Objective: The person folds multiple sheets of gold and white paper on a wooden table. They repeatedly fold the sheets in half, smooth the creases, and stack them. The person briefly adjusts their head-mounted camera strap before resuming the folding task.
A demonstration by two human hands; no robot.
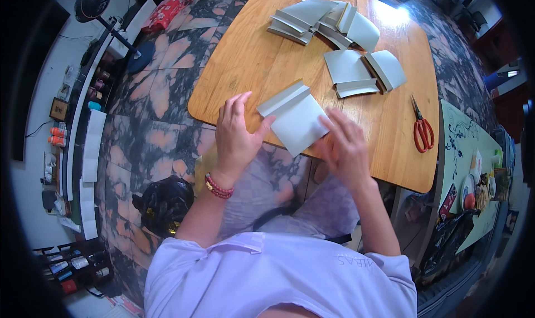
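Note:
A folded piece of pale grey card point(301, 122) lies at the near edge of the wooden table, its far side creased up into a narrow flap. My left hand point(238, 133) is open beside it, the thumb touching the card's left edge and the fingers raised apart. Over on the right, my right hand point(346, 144) has its fingers stretched out and slightly blurred, with the fingertips at the card's right edge. Farther back are two similar folded cards, one lying flap-down toward me point(351, 73) and the other leaning beside it point(386, 71).
A pile of more folded cards point(306, 18) sits at the table's far side. Red-handled scissors point(422, 133) lie near the right edge of the wooden table point(245, 56). A pale green side table point(460, 137) with several items stands to the right. A black plastic bag point(165, 204) rests on the floor at left.

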